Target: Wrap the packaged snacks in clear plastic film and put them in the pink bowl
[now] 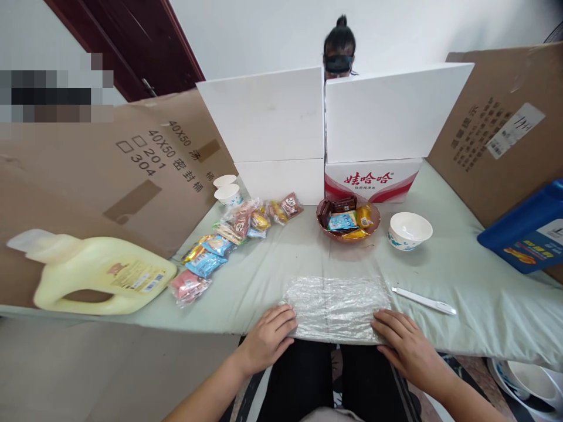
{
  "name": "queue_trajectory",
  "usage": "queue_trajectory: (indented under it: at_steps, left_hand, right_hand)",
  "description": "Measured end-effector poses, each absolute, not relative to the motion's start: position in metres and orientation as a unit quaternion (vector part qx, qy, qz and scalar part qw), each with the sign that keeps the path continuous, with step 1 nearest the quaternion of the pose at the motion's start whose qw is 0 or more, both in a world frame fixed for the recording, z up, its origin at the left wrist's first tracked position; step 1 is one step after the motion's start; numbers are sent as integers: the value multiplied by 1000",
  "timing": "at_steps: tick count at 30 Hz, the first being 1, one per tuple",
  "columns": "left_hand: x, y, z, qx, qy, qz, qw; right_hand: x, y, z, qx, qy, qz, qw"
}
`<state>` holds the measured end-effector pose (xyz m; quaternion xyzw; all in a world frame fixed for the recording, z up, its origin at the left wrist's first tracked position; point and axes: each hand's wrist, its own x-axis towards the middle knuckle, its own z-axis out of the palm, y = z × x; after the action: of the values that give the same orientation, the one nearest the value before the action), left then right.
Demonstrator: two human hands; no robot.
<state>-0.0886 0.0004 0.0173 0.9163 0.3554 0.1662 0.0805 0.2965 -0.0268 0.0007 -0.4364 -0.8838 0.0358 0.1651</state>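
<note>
A sheet of clear plastic wrap (pixel 336 306) lies flat at the table's near edge. My left hand (pixel 269 340) rests at its left corner, fingers spread and touching the film. My right hand (pixel 407 346) rests at the right corner, fingers apart and flat on the edge. Neither hand grips anything. Behind the wrap stand a brown bowl (pixel 348 234) filled with wrapped snacks and an empty white bowl (pixel 410 230). A white pen-like tool (pixel 424 300) lies to the right of the wrap.
Several snack packets (pixel 220 246) lie in a row at left, near two paper cups (pixel 227 190). A yellow jug (pixel 99 278) lies on its side far left. White boxes (pixel 308 129) and cardboard sheets (pixel 132 170) wall the table. A person sits behind the boxes. A blue box (pixel 528 234) is at right.
</note>
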Motion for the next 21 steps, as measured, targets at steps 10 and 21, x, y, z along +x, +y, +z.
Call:
queue_trajectory:
  at_steps: [10, 21]
  left_hand:
    - [-80, 27, 34, 840, 470, 211, 171]
    - [-41, 79, 18, 802, 594, 49, 33]
  right_hand:
    - [304, -12, 18, -526, -784, 250, 216]
    - [276, 37, 7, -677, -731, 69, 58]
